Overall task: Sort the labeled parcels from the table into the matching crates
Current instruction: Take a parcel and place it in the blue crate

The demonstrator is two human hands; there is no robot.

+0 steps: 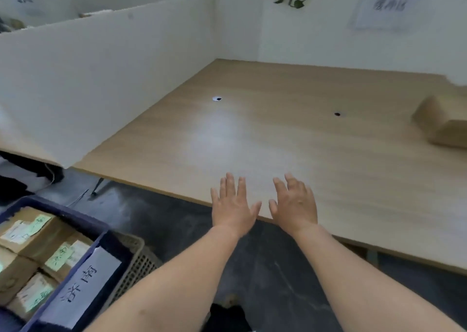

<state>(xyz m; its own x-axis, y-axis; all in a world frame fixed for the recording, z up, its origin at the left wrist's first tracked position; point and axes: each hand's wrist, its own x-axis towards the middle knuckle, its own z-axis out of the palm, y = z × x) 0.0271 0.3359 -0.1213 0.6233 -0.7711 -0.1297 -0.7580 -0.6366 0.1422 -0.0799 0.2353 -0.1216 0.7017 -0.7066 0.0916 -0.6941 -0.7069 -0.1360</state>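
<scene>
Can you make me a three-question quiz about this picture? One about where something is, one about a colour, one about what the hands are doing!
1. Where on the table is the lone cardboard parcel?
A) right edge B) middle C) left corner
2. What colour is the crate of labeled parcels?
A) red B) blue C) yellow
3. How are the left hand and right hand?
A) gripping a parcel B) fists C) open, empty
Answers: 1A, it lies at the right edge; 2B, its rim is dark blue; 3C, fingers spread, nothing held.
</scene>
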